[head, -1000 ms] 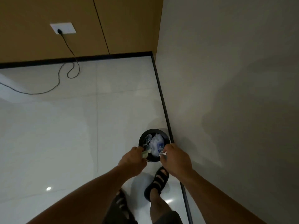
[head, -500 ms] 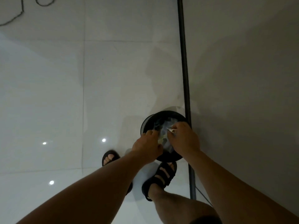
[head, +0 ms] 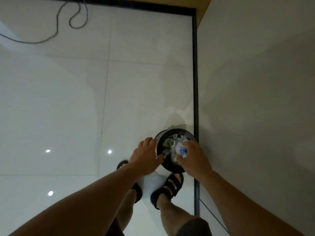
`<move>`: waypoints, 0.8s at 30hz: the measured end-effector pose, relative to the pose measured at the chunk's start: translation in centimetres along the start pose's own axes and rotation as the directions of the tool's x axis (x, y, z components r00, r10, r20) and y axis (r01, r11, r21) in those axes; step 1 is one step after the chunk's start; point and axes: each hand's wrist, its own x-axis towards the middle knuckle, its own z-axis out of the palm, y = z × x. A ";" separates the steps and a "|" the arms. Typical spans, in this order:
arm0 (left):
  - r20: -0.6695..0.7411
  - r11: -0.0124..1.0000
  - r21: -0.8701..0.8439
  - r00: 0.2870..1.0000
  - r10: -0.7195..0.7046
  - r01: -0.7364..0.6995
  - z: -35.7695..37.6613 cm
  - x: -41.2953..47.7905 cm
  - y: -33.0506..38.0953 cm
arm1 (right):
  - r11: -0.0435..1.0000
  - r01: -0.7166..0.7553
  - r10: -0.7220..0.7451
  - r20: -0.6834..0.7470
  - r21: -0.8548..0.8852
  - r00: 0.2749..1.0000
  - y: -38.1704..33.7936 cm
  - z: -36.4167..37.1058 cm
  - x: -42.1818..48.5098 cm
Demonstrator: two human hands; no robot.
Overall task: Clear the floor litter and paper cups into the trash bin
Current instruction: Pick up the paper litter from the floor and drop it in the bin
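The left hand (head: 144, 155) grips the trash bin (head: 177, 130) by its left rim; the right hand (head: 194, 157) clutches crumpled white-and-blue litter (head: 182, 149) inside its opening.

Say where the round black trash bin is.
Head view, right of centre: the round black trash bin stands on the white tiled floor by the dark baseboard, between left hand and right hand.

The left hand (head: 145, 156) grips the left rim of a round black trash bin (head: 179, 130), thumb at its edge. Just beside it, the right hand (head: 193, 158) holds crumpled white-and-blue paper (head: 182, 149) over the bin's litter-filled mouth. Black strapped sandals (head: 168, 186) stand on the glossy white tiled floor (head: 68, 99), just nearer than both hands.
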 end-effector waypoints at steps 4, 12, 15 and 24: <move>-0.103 1.000 -0.013 0.995 -0.013 0.012 -7.9 -6.0 2.5 | 0.992 0.100 -0.099 0.014 -0.080 0.995 -6.4 -5.4 -5.5; -0.373 0.986 -0.103 0.913 -0.163 0.134 -19.3 -20.9 2.5 | 0.895 0.379 -0.372 0.074 -0.234 0.925 -18.9 -10.8 -15.0; -0.464 0.961 -0.187 0.843 -0.271 0.206 -19.9 -28.0 1.6 | 0.799 0.505 -0.493 0.127 -0.327 0.861 -23.3 -11.8 -18.1; -0.595 0.823 -0.408 0.568 -0.568 0.395 -16.2 -49.6 -3.6 | 0.366 0.774 -0.710 0.382 -0.517 0.591 -36.1 -8.4 -31.5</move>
